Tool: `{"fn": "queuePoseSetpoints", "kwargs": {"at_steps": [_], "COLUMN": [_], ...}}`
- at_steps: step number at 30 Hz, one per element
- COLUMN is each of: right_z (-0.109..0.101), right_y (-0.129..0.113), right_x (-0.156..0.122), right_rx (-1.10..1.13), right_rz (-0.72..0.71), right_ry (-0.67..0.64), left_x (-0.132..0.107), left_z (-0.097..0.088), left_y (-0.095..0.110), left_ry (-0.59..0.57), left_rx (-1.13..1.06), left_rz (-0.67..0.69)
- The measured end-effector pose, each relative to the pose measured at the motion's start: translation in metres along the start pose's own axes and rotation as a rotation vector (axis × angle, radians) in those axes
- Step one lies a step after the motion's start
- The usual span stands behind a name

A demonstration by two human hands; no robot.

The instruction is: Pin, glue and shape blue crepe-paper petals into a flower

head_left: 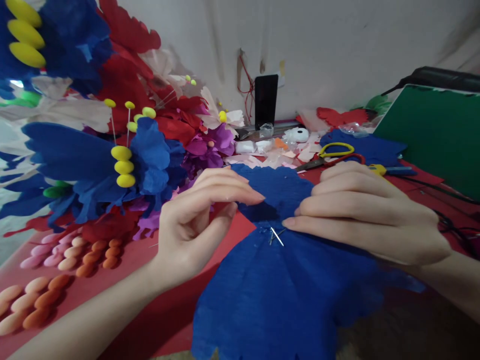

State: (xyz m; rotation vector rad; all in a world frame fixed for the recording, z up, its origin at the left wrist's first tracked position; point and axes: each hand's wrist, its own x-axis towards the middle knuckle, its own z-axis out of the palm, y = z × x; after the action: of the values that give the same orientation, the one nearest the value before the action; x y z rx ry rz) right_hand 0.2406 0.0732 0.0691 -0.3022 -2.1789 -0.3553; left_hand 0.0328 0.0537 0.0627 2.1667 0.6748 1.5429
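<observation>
A blue crepe-paper butterfly cutout (270, 290) is spread in front of me, its upper and lower wings meeting at a narrow, gathered middle. Two thin silvery metal pieces (276, 236), like pins or wire ends, cross at that middle. My left hand (202, 215) is just left of the upper wing, thumb and index finger apart, index fingertip over the paper; I see nothing in it. With fingers bent together, my right hand (360, 210) grips the paper at the right of the middle. Its thumb is hidden.
Finished paper butterflies (86, 165) with yellow foam bodies crowd the left. Orange and pink foam pieces (90, 257) lie on the red surface (161, 320). Scissors (333, 152), a yellow cutter (378, 170), a black phone (266, 100) and a green board (431, 135) are behind.
</observation>
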Motion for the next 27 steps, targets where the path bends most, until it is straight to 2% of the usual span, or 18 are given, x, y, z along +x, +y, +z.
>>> {"fn": "queuePoseSetpoints", "kwargs": {"at_steps": [4, 8, 11, 13, 15, 19, 23, 27], "right_z": [-0.005, -0.003, -0.001, -0.003, -0.004, -0.004, -0.006, -0.010], "right_y": [-0.004, -0.006, -0.003, -0.001, -0.001, -0.003, -0.001, 0.001], "right_x": [0.001, -0.002, -0.003, -0.002, -0.001, -0.001, 0.000, 0.002], "right_rx": [0.026, 0.031, 0.024, 0.024, 0.030, 0.019, 0.012, -0.004], "right_rz": [0.057, 0.145, 0.040, -0.020, -0.001, 0.075, -0.029, -0.024], "right_ry": [-0.153, -0.097, -0.080, -0.145, -0.206, -0.084, -0.213, -0.215], "left_x": [0.001, 0.002, 0.002, 0.003, 0.004, 0.007, 0.008, 0.008], "left_z": [0.003, 0.007, 0.007, 0.006, 0.003, -0.001, -0.004, -0.002], "left_y": [0.001, 0.002, 0.002, 0.000, -0.001, -0.003, -0.002, 0.005], "left_ry": [0.017, 0.065, 0.084, 0.091, 0.090, 0.071, 0.026, -0.107], "left_rx": [-0.014, -0.008, -0.003, 0.034, 0.097, 0.183, 0.087, -0.169], "left_rz": [-0.087, -0.151, -0.155, -0.128, -0.082, -0.035, -0.085, -0.236]}}
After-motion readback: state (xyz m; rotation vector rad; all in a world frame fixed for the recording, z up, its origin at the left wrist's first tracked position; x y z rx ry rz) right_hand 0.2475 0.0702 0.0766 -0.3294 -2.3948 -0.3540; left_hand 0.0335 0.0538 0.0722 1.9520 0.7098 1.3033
